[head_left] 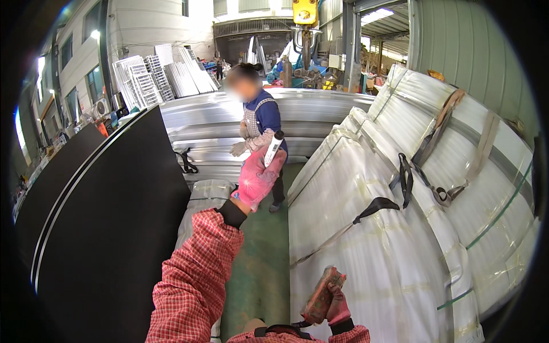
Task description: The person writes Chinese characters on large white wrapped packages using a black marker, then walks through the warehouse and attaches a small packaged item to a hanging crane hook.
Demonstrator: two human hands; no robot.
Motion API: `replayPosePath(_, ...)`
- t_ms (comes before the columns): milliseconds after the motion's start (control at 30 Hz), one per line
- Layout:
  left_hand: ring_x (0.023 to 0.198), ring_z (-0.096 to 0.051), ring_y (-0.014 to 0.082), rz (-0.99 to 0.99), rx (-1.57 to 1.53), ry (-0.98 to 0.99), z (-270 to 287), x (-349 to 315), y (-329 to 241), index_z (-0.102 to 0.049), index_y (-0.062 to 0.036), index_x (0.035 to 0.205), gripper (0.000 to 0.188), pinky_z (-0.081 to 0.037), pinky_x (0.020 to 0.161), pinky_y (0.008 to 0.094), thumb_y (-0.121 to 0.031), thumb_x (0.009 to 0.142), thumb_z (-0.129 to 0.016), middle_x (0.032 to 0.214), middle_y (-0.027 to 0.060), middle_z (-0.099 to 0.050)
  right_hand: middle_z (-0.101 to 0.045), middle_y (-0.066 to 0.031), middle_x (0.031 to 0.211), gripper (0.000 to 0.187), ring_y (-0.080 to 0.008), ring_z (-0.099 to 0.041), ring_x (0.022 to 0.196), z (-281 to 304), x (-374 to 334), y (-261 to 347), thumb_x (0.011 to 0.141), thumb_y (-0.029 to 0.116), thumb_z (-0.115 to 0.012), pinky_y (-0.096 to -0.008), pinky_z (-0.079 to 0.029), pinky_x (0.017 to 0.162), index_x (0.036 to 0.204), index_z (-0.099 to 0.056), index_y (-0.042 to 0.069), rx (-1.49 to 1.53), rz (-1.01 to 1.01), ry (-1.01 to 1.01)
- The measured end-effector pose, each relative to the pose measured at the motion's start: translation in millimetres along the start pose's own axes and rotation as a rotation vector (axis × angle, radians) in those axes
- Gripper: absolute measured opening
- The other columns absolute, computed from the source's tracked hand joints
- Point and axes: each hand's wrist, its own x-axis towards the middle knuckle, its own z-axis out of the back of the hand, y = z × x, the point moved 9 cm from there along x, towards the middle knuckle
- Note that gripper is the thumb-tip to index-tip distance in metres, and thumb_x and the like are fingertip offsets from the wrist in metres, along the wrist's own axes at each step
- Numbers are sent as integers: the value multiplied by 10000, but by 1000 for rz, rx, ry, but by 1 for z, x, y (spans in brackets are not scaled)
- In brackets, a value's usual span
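My left hand, in a pink glove, reaches forward over the aisle. It is closed around a white marker with a black end pointing up. Lower right, my right hand wears a pink glove too and grips a grimy red, box-shaped remote control in front of the white-wrapped stack. Its buttons cannot be made out. Beyond my left hand stands a person in a blue top and checked apron, wearing gloves, beside long silvery metal profiles.
Black panels stand along the left. White-wrapped bundles with lifting straps fill the right. A green floor aisle runs between them. A yellow crane hook block hangs at the back; white slatted panels lean far left.
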Motion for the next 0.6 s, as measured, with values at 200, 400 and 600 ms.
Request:
replayPosePath(200,699,-498,80,-80,-82,-4,31,57,11,-568,20,952,166,-417,643,225,-130,880,-558,784,4,-534,-590,-19,935,325,-181,-559,861,-34,27,-5,790,308,-619,-359,-473,810,1029,-564,96,33,7,2)
replayPosePath(400,661,-459,57,-37,-334,162,40,80,54,-557,-12,926,134,-368,584,194,-127,863,-534,736,-19,-513,-587,-44,967,352,-196,-573,866,-82,66,0,804,313,-591,-352,-488,795,1065,-553,80,50,46,-13)
replayPosePath(600,601,-465,52,344,-361,249,33,10,139,-568,-36,862,147,-407,560,204,-182,870,-590,698,-41,-522,-586,-45,983,372,-206,-570,887,-145,88,15,812,312,-584,-362,-488,813,1108,-534,92,71,141,17)
